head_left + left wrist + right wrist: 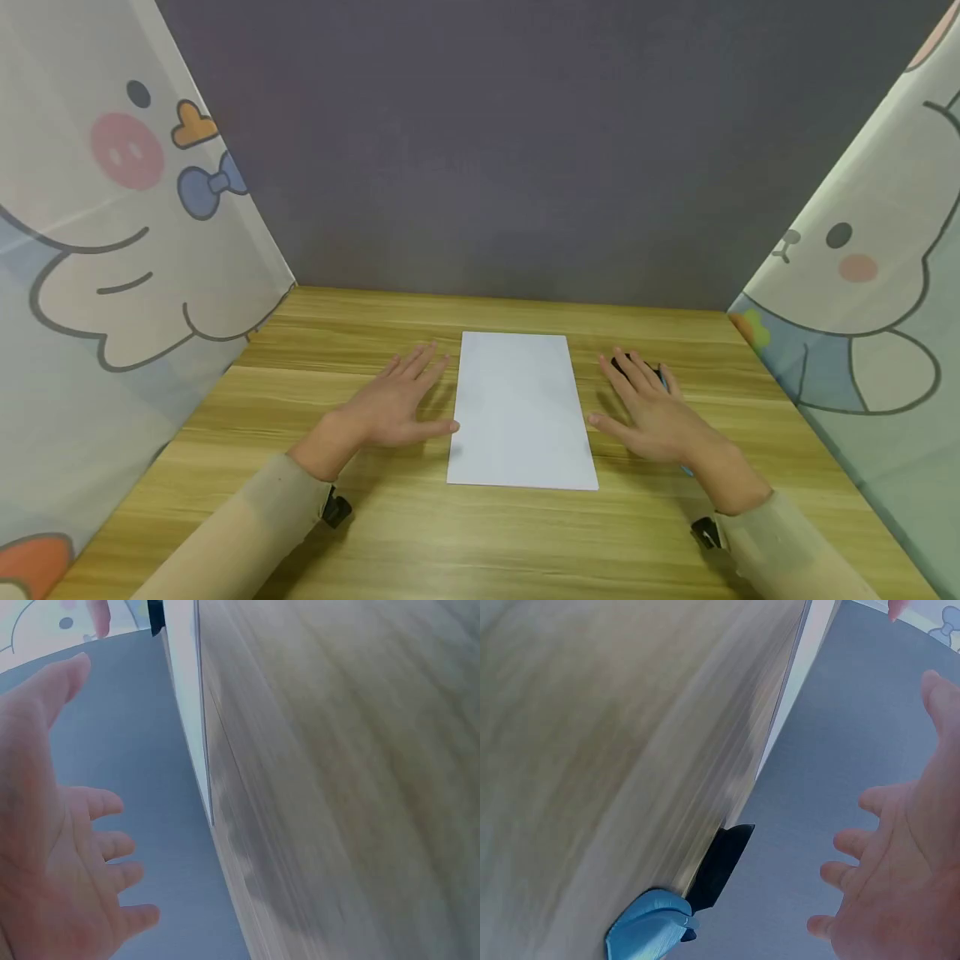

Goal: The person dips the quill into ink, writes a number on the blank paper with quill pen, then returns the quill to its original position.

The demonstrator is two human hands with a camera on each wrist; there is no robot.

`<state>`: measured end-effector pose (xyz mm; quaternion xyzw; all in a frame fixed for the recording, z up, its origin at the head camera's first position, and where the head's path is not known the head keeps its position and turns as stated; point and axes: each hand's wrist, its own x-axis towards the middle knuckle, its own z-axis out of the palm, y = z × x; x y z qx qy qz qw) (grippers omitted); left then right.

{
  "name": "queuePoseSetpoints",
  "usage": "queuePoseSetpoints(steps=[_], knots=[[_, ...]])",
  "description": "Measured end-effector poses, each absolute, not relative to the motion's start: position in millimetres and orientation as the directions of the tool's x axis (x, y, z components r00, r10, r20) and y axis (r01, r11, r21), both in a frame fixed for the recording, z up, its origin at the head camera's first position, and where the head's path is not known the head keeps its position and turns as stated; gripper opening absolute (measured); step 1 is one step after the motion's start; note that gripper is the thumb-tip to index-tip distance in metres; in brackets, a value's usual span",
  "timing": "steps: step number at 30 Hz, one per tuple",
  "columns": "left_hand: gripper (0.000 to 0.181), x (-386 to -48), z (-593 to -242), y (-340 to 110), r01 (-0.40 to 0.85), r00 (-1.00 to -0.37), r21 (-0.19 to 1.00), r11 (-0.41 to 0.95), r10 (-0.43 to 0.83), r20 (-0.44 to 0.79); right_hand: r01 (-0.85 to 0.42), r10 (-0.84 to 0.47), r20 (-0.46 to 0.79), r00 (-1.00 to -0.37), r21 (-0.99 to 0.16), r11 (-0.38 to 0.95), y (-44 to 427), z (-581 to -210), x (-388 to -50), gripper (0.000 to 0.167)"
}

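A white sheet (519,410) lies flat on the wooden table between the two hands. To its left is my left hand (393,407), palm down with fingers spread, its thumb tip at the sheet's left edge in the head view. My right hand (651,418) is spread the same way right of the sheet, over a black and blue object that it partly hides. In the right wrist view that object shows a black part (721,864) and a blue part (651,927), below the palm (900,877). Both wrist views show the palms (64,862) raised off the table, holding nothing.
The wooden table (450,542) reaches back to a dark grey panel (510,150). Curtains with cartoon animals hang at the left (75,333) and at the right (862,333). Small black devices sit at the left wrist (336,508) and the right wrist (706,533).
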<state>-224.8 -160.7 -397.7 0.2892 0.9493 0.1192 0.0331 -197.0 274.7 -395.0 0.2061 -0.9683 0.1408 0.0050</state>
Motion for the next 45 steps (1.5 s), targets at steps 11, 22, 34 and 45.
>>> queuePoseSetpoints(steps=[11, 22, 34, 45], knots=[[0.106, -225, -399, -161, 0.534, -0.819, 0.292, 0.794, 0.571, -0.056, -0.412, -0.408, 0.076, -0.910, -0.273, 0.869, 275, -396, -196, 0.094], [0.099, -243, -408, -156, 0.505, -0.792, 0.306, 0.807, 0.575, -0.208, -0.390, -0.376, 0.109, -0.920, -0.314, 0.866, 293, -390, -202, 0.077], [0.100, -250, -405, -147, 0.486, -0.782, 0.272, 0.831, 0.552, -0.289, -0.344, -0.336, 0.085, -0.938, -0.349, 0.872, 321, -383, -202, 0.075], [0.098, -251, -408, -148, 0.494, -0.769, 0.260, 0.830, 0.556, -0.316, -0.346, -0.329, 0.109, -0.938, -0.345, 0.873, 336, -386, -203, 0.071]])
